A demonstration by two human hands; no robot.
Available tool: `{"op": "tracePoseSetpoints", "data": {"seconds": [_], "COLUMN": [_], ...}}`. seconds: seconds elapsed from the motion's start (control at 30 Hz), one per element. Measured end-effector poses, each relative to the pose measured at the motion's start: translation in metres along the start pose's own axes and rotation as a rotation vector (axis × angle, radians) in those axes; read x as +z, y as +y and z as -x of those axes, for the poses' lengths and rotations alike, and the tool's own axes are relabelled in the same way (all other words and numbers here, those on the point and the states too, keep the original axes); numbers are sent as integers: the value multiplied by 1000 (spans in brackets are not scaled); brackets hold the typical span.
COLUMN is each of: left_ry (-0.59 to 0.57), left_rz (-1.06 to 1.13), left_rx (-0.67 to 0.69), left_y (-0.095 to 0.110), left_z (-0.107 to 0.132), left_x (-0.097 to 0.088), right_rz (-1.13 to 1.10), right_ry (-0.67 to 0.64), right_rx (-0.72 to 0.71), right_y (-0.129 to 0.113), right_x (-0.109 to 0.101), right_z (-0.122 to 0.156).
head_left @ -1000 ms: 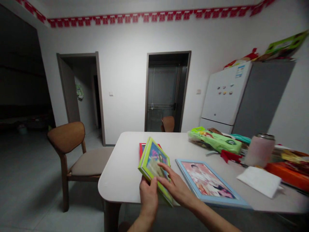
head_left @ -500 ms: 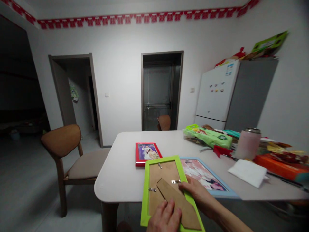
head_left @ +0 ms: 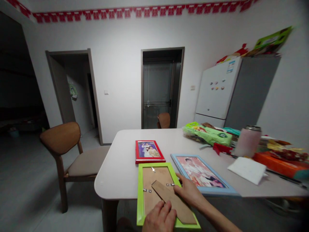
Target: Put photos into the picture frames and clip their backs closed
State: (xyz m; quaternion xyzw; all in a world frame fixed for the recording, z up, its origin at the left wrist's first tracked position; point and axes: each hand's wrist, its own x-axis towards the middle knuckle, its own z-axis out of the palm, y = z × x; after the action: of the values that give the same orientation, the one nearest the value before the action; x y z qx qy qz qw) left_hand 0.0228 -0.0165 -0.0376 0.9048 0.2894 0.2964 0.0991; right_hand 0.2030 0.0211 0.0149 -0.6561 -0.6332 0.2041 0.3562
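Observation:
Face down in front of me is a green picture frame (head_left: pixel 140 193), its brown backboard (head_left: pixel 154 180) showing with a slanted stand (head_left: pixel 172 201) and several metal clips. My right hand (head_left: pixel 189 191) grips its right edge, thumb on top and the other fingers hidden below. Closed over the lower part, my left hand (head_left: pixel 160 217) rests its fingertips on the backboard beside the stand; its thumb is out of sight. Just beyond lies a red picture frame (head_left: pixel 151 160) with a photo facing up. A light blue picture frame (head_left: pixel 231 190) lies to the right, also photo side up.
On the white table (head_left: pixel 116 180) are a green packet (head_left: pixel 217 135), a pink tumbler (head_left: pixel 247 143), white tissue (head_left: pixel 248 169) and an orange box (head_left: pixel 277 162) at the right. A wooden chair (head_left: pixel 60 138) stands at the left, and a fridge (head_left: pixel 214 96) at the back right.
The green frame has shifted slightly left and down, with both hands on it. More of the blue frame shows, and the red frame is now fully uncovered.

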Motion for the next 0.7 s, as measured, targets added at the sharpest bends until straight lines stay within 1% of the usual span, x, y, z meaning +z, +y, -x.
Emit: {"op": "tracePoseSetpoints", "data": {"seconds": [0.07,0.13,0.17,0.23,0.3,0.33,0.37,0.47,0.6,0.7], "left_ry": [-51,-99,-100,-40,25,40,39,39,85,95], "left_rz": [45,100,117,102,67,62,69,95,100,93], "left_rx": [-44,-101,-154,-328,-526,-594,-632,-635,-623,-644], "left_y": [3,4,3,-2,-11,-17,-21,-30,-31,-30], "left_z": [-3,-4,-5,-5,-4,-4,-3,-3,-3,-2], "left_x": [-7,-21,-30,-47,-59,-63,-64,-61,-55,-54], "right_rz": [142,260,303,358,389,403,414,435,460,448], "right_ry": [27,44,51,44,21,6,-6,-12,4,55], "right_rx": [-41,-69,-89,-133,-166,-171,-173,-177,-154,-217], "right_y": [6,10,10,9,6,4,2,-1,-5,-15], "right_x": [5,8,9,9,9,9,9,10,10,15], "right_z": [0,1,2,2,2,1,0,-5,-7,-4]}}
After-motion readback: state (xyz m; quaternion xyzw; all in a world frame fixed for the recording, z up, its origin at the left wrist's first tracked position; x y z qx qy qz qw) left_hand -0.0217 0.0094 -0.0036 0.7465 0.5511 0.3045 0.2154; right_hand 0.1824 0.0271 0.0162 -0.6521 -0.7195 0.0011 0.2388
